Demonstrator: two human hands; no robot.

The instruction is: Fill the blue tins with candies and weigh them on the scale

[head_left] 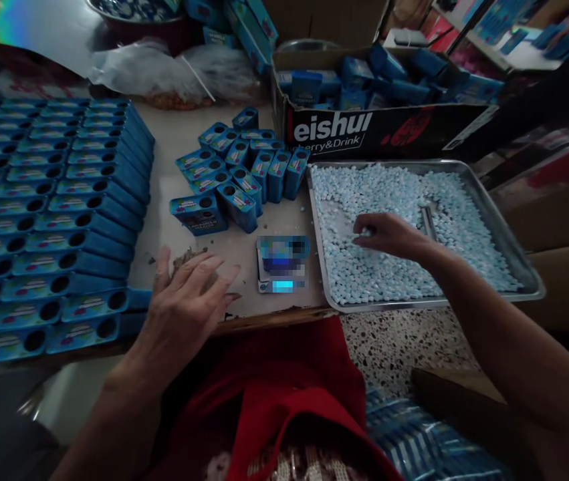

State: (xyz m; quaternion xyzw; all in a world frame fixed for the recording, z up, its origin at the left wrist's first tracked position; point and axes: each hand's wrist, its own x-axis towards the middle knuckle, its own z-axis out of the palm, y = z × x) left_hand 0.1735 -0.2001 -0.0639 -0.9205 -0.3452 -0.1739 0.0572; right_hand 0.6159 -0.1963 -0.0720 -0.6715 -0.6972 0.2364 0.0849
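Note:
My left hand (188,294) rests on the table with its fingers spread, above a small brownish scrap that it partly hides. Over the metal tray (537,287) my right hand (387,234) is curled, thumb and fingers pinched together, with pale pieces showing at the fingertips. Small light-blue and white candies (379,280) fill much of that tray. Between the hands sits a small device like a scale (264,284), with a blue box on top; both are pixelated. Beyond it stand several small blue boxes (198,214) with round dark holes in their tops.
Rows of blue boxes (63,200) cover the left side. A black-printed carton (414,127) of blue packs stands behind the tray. In the tray lies a metal scoop-like piece (428,224). Clear plastic bags (164,73) lie at the back; a carton (459,394) is below right.

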